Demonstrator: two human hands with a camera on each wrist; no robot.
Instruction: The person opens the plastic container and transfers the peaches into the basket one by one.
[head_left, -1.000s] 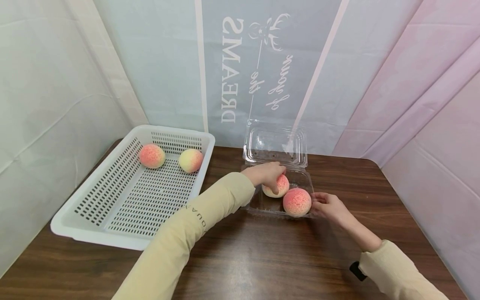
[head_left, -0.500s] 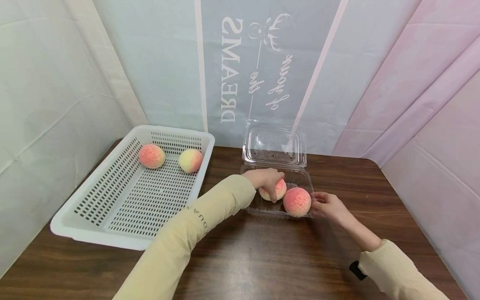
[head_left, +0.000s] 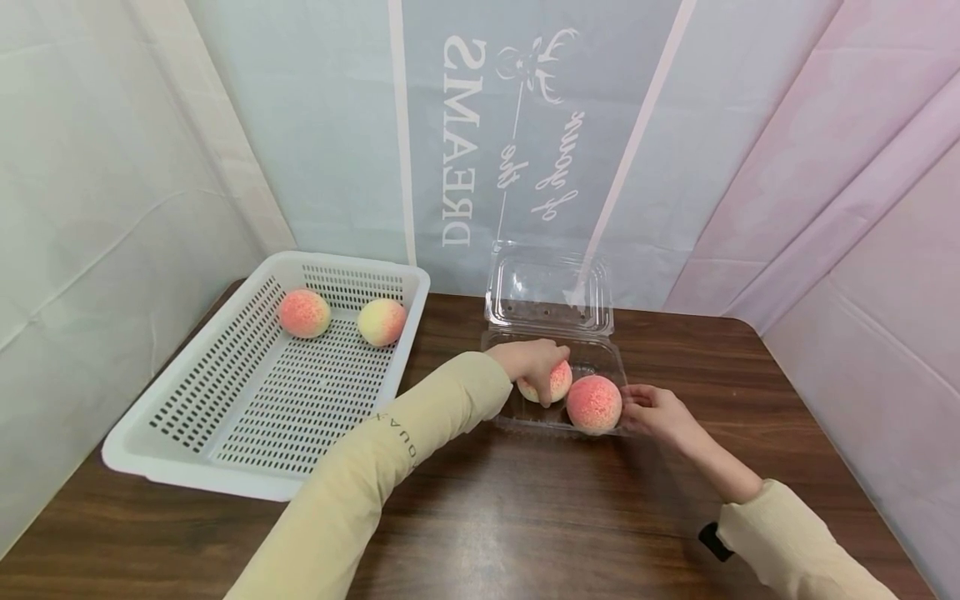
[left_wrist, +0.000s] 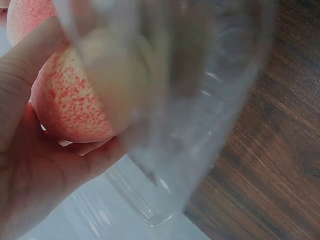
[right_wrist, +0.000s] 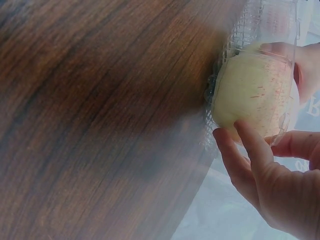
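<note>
My left hand (head_left: 531,362) grips a pink-and-cream peach (head_left: 559,381) low in a clear plastic clamshell box (head_left: 517,423), whose lid (head_left: 551,292) stands open at the back. The left wrist view shows thumb and fingers around that peach (left_wrist: 75,105), partly behind the clear wall. A second peach (head_left: 595,404) sits in the front right of the box, close beside the first. At the box's right end, my right hand (head_left: 663,417) holds the side wall. In the right wrist view its fingers (right_wrist: 254,145) lie against the outside of the wall and the thumb is at the rim.
On the left of the wooden table (head_left: 480,517) stands a white slotted basket (head_left: 202,479). Two more peaches lie in it, a pink one (head_left: 303,314) and a yellowish one (head_left: 381,322). A printed curtain (head_left: 337,167) hangs right behind the table.
My left hand has moved slightly left and toward me with its peach, so the peach now sits lower in the box. The right hand has stayed in place at the box's end.
</note>
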